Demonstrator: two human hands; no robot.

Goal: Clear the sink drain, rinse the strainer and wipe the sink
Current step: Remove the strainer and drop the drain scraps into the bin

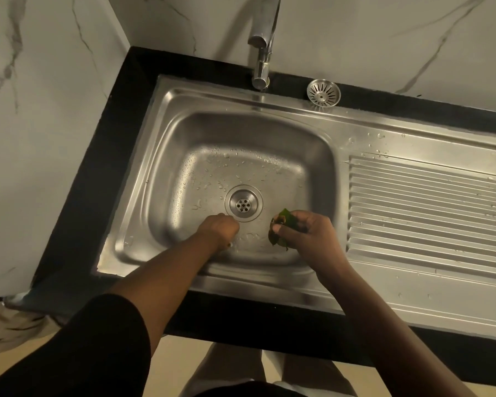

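The steel sink (166,173) is wet, with droplets over its bottom. Its drain (243,205) lies bare in the middle. The round metal strainer (323,94) sits on the sink's back rim, right of the tap. My right hand (304,233) holds a clump of green and brown leaves (284,224) just right of the drain. My left hand (219,230) is down on the sink bottom just below and left of the drain, fingers curled under; what they hold, if anything, is hidden.
A chrome tap (262,44) rises behind the basin. The ribbed draining board (427,207) stretches to the right, with drops on it. A black counter (92,181) frames the sink, and marble walls stand behind and to the left.
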